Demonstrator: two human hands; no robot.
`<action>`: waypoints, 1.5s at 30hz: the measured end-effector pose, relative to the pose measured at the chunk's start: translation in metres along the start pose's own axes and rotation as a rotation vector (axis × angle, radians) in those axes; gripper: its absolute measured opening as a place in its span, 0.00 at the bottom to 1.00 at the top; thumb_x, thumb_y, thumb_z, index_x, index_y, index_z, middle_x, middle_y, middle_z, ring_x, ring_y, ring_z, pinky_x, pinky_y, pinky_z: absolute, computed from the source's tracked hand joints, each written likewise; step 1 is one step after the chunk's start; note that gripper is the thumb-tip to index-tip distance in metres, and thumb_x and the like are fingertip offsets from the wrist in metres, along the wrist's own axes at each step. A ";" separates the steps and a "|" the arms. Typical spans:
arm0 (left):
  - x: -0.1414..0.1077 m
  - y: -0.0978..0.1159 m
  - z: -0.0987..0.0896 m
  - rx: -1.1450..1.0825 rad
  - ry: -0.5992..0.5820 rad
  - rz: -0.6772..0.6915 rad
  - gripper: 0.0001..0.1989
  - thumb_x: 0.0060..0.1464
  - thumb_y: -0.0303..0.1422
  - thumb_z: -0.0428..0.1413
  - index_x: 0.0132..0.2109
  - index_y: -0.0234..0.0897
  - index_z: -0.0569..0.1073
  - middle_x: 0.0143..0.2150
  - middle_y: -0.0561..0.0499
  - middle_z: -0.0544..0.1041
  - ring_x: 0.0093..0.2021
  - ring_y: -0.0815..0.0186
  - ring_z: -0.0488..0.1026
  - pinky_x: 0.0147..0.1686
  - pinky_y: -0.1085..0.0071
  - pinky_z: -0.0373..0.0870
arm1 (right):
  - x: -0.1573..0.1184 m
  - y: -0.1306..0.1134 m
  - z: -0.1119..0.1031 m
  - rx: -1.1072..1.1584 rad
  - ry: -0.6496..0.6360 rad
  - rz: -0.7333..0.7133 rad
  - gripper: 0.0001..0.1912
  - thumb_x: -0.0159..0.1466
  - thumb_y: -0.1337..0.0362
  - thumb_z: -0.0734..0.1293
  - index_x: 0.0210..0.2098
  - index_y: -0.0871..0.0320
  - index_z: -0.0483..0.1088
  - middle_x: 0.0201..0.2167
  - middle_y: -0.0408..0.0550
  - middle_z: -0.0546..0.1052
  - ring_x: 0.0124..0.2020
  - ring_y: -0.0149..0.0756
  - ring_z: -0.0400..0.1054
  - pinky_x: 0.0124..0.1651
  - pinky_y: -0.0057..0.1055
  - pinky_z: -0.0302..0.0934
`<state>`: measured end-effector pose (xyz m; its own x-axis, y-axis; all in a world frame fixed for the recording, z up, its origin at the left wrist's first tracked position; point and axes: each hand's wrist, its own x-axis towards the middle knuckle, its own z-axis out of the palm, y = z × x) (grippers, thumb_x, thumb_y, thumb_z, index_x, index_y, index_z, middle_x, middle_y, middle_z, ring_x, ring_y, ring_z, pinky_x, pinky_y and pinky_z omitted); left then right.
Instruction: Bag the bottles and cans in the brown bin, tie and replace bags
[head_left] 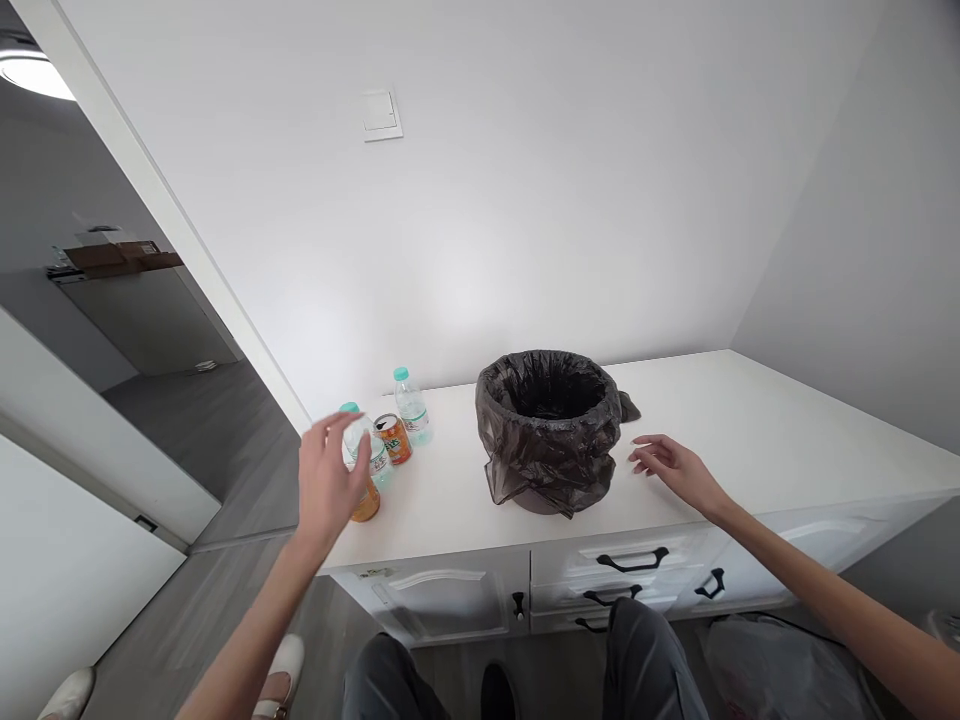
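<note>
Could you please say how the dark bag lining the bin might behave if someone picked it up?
The bag is likely floppy, since it hangs in loose, crumpled folds. It may tear or stretch easily, as it looks thin and partly see-through. It might feel slippery, given its shiny look.

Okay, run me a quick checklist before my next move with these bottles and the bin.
1. Right hand empty: ok, beside the bin.
2. Left hand open: ok, fingers and thumb apart.
3. Left hand clear of the nearer bottle: cannot tell, they overlap in view.
4. Bag folded over the bin's rim: ok.
5. Bin's bottom visible: not ok, too dark inside.
6. Far bottle capped: ok.
</note>
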<state>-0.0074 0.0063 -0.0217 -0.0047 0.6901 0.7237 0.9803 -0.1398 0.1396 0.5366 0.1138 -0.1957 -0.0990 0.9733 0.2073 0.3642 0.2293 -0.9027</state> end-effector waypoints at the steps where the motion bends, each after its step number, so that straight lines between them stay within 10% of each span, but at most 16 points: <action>1: 0.015 0.002 -0.006 0.037 0.035 -0.020 0.22 0.68 0.43 0.50 0.63 0.41 0.69 0.63 0.39 0.72 0.62 0.47 0.69 0.63 0.47 0.66 | 0.006 0.003 0.008 0.059 -0.002 0.039 0.30 0.65 0.38 0.66 0.52 0.55 0.70 0.42 0.54 0.83 0.38 0.45 0.80 0.45 0.45 0.75; 6: 0.072 0.016 -0.006 0.150 -0.069 0.003 0.23 0.68 0.43 0.50 0.64 0.38 0.68 0.62 0.36 0.71 0.62 0.44 0.68 0.60 0.46 0.66 | 0.019 0.002 0.040 0.087 0.018 0.093 0.20 0.65 0.45 0.68 0.45 0.54 0.73 0.33 0.48 0.83 0.30 0.41 0.77 0.36 0.38 0.71; 13: 0.137 0.022 0.059 0.236 -0.371 0.020 0.26 0.69 0.39 0.48 0.70 0.34 0.62 0.67 0.33 0.69 0.66 0.43 0.68 0.61 0.46 0.65 | 0.022 0.022 0.043 0.105 0.088 0.066 0.17 0.65 0.47 0.65 0.43 0.53 0.72 0.32 0.45 0.82 0.26 0.39 0.74 0.32 0.37 0.68; 21: 0.135 0.033 0.087 0.180 -0.418 0.048 0.17 0.68 0.33 0.48 0.60 0.39 0.72 0.56 0.39 0.77 0.47 0.53 0.80 0.48 0.56 0.75 | 0.021 0.008 0.043 0.097 0.083 0.078 0.13 0.66 0.52 0.65 0.43 0.53 0.72 0.32 0.45 0.82 0.27 0.37 0.73 0.38 0.37 0.67; 26: 0.135 0.062 0.043 -0.080 -0.097 0.162 0.21 0.71 0.41 0.49 0.65 0.41 0.66 0.63 0.41 0.73 0.54 0.58 0.77 0.53 0.58 0.76 | 0.020 0.003 0.041 0.112 0.088 0.094 0.13 0.65 0.52 0.65 0.42 0.53 0.72 0.32 0.46 0.82 0.27 0.38 0.73 0.37 0.37 0.68; 32: 0.150 0.163 -0.056 -0.367 0.239 0.221 0.20 0.67 0.42 0.56 0.62 0.46 0.67 0.54 0.49 0.79 0.55 0.61 0.78 0.55 0.59 0.79 | 0.022 0.002 0.042 0.124 0.108 0.080 0.12 0.63 0.53 0.66 0.41 0.53 0.72 0.31 0.46 0.82 0.26 0.38 0.73 0.36 0.37 0.68; 37: 0.146 0.221 -0.067 -0.385 -0.097 0.361 0.18 0.66 0.41 0.57 0.60 0.43 0.68 0.48 0.51 0.81 0.51 0.59 0.81 0.54 0.55 0.79 | 0.022 0.008 0.042 0.139 0.106 0.086 0.12 0.64 0.53 0.66 0.42 0.54 0.72 0.31 0.46 0.82 0.26 0.38 0.73 0.37 0.37 0.68; 45: 0.166 0.213 -0.004 -0.311 -0.525 0.442 0.20 0.64 0.43 0.57 0.60 0.44 0.67 0.49 0.49 0.82 0.47 0.58 0.82 0.46 0.62 0.78 | 0.025 0.009 0.040 0.117 0.129 0.083 0.11 0.66 0.54 0.64 0.41 0.53 0.72 0.31 0.44 0.82 0.26 0.36 0.73 0.38 0.36 0.67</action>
<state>0.1999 0.0880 0.1308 0.5474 0.7600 0.3504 0.7674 -0.6228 0.1520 0.4998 0.1395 -0.2136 0.0492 0.9842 0.1700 0.2556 0.1521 -0.9547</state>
